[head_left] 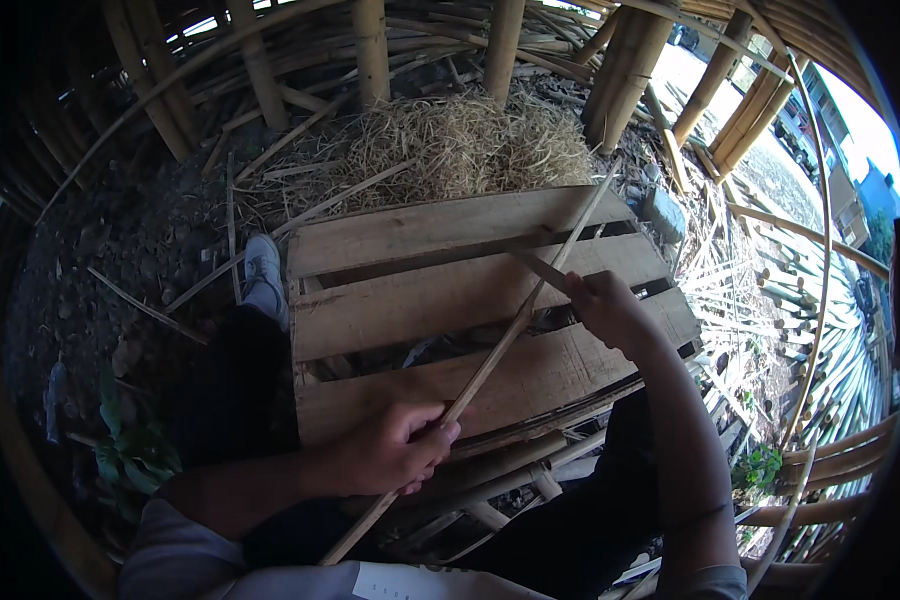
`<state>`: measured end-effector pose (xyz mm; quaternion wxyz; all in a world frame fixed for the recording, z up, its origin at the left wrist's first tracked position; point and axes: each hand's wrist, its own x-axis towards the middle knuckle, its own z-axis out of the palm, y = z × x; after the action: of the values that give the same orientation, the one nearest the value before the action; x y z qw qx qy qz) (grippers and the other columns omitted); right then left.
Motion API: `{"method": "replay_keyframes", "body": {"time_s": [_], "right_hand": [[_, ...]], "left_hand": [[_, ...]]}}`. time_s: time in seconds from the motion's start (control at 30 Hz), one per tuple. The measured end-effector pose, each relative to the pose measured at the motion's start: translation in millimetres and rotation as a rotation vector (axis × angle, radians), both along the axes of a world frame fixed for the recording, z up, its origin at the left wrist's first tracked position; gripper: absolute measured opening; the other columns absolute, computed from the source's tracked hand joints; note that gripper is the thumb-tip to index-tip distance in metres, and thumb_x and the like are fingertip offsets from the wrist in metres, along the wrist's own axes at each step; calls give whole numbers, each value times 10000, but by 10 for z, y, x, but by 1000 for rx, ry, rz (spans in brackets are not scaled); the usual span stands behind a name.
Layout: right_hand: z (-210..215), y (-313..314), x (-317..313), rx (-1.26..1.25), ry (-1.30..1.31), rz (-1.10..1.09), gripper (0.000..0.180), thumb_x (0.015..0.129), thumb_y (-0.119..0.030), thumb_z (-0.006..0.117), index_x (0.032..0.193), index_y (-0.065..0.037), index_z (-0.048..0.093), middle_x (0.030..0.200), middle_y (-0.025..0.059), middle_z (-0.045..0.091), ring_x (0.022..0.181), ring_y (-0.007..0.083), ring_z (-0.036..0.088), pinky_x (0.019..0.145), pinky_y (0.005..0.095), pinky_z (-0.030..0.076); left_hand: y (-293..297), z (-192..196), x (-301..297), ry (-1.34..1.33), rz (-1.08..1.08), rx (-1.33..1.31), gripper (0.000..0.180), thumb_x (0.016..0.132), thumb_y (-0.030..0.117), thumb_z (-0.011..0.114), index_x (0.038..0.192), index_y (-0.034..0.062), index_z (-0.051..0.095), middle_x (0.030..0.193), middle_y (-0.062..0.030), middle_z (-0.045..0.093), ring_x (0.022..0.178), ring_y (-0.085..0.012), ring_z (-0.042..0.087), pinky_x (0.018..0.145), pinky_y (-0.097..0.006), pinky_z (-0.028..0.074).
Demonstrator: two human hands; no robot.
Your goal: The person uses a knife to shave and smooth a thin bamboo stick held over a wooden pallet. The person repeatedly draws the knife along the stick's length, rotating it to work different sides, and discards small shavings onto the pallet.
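A long, thin bamboo strip (498, 352) slants across the slatted wooden table (400, 308), from near my lap up to the table's far right. My left hand (402, 448) is closed around its lower part, at the near edge of the table. In my right hand (610, 312) is a knife (540, 268), its blade pointing left and crossing the strip above the middle. Whether the edge bites into the bamboo I cannot tell. The handle is mostly hidden by my fingers.
A heap of dry shavings (460, 145) lies behind the table, before several upright bamboo posts (372, 55). A grey block (664, 214) stands by the far right corner. Many cut bamboo poles (830, 330) lie in sunlight at right. My shoe (262, 265) is left of the table.
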<state>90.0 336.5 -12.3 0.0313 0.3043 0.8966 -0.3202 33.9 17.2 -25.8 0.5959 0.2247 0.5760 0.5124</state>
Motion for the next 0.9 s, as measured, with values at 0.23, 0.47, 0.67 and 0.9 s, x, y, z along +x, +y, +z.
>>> {"method": "replay_keyframes", "body": {"time_s": [0.23,0.47,0.67,0.9], "right_hand": [[-93,30,-8,33,30,30,591,1064,-474,495,745,14,587,552,-16,474,483,104,446,445,349,375],[-27,0,13,89,49,66,552,1063,-406,483,831,67,646,673,270,612,635,411,607,667,505,473],[-108,34,22,110,92,84,546,1063,-403,487,833,65,648,688,290,609,654,451,593,677,511,472],[-178,114,45,108,119,70,585,1053,-441,503,807,69,653,651,264,607,604,398,598,643,489,480]], "left_hand": [[-14,66,-75,248,-93,-3,434,1028,419,606,963,-9,627,653,-12,593,536,-59,583,501,-238,487],[-2,72,-93,266,-76,-10,596,941,515,698,1121,-51,651,653,-18,615,543,-66,603,518,-231,507],[0,32,-82,259,-56,2,609,944,496,705,1145,-75,637,683,-21,626,556,-58,601,519,-218,504],[35,36,-98,181,-61,16,503,983,432,676,1087,-59,634,756,-37,637,602,-60,584,553,-227,517]]}}
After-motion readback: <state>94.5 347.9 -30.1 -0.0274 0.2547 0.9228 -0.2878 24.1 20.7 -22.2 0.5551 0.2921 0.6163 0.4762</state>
